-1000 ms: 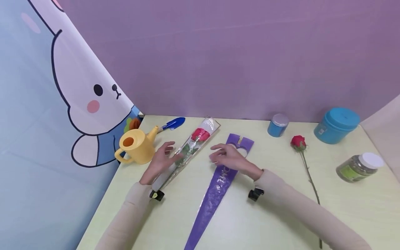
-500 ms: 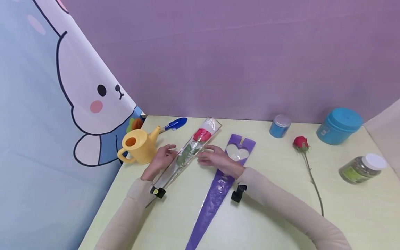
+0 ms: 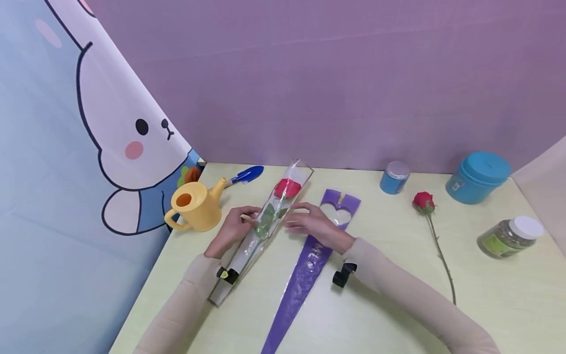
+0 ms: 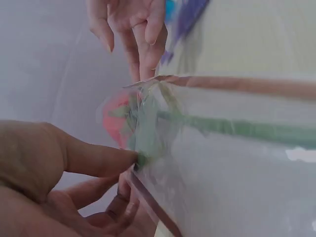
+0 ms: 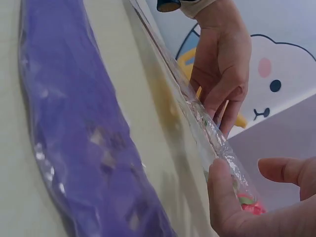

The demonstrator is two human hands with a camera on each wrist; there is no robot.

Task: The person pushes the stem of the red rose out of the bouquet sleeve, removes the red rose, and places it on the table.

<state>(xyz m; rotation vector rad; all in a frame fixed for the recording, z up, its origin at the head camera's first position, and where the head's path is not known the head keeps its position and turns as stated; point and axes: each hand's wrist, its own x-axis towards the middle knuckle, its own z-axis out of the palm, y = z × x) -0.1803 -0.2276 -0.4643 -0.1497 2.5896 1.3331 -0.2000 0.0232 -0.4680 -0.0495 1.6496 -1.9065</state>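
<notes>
A red rose in a clear, gold-edged plastic sleeve (image 3: 265,223) lies slanting in front of me in the head view. My left hand (image 3: 233,227) pinches the sleeve's left edge. In the left wrist view, that thumb (image 4: 106,159) lies on the plastic with the fingers beneath. On the other side, my right hand (image 3: 315,227) has its loosely bent fingertips at the sleeve's right edge, not curled around it. Below the right forearm lies a flat purple flower sleeve (image 3: 300,280) with a heart-shaped window, partly hidden by that hand.
A yellow watering can (image 3: 194,206) and a blue trowel (image 3: 247,174) are at the left. To the right lie a bare-stemmed rose (image 3: 423,200), a small blue jar (image 3: 394,178), a blue tub (image 3: 476,178) and a clear jar with a white lid (image 3: 508,238).
Both hands have closed in on the wrapped rose, the right one moving left off the purple sleeve. My left hand now pinches the clear sleeve, whose lower end has shifted slightly.
</notes>
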